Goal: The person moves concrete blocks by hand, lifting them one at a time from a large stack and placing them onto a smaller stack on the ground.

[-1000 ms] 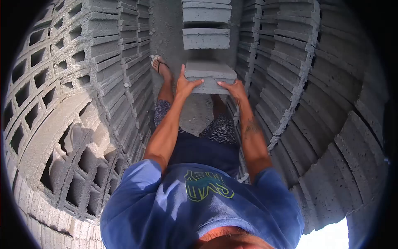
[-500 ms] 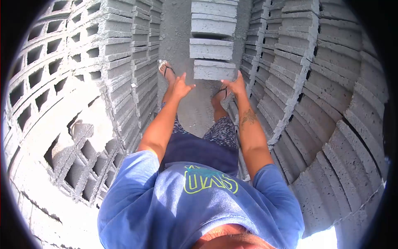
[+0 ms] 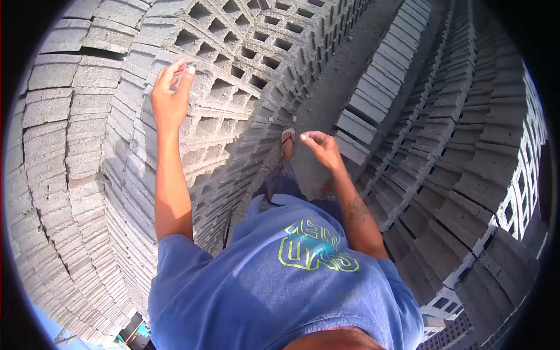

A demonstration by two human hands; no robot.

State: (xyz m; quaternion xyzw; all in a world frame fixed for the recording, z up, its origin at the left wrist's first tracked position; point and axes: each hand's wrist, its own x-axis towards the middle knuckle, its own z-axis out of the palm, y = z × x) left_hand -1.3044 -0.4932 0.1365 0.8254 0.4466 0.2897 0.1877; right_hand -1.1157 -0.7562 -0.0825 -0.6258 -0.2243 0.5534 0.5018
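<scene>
My left hand (image 3: pixel 170 96) is raised over the tall stack of hollow concrete blocks (image 3: pixel 233 76) on the left, fingers apart and holding nothing. My right hand (image 3: pixel 319 147) hangs lower above the sandy aisle (image 3: pixel 335 93), fingers loosely curled and empty. A row of grey concrete blocks (image 3: pixel 373 99) lies along the ground in the aisle, beyond my right hand. My foot in a sandal (image 3: pixel 287 140) stands on the sand next to the left stack.
Stacked solid blocks (image 3: pixel 455 192) wall the aisle on the right. More stacked blocks (image 3: pixel 58 175) fill the left side. The aisle between them is narrow.
Both hands have let go of the block, which now lies at the near end of the row on the ground. I have stood up and turned left; my left hand rose high.
</scene>
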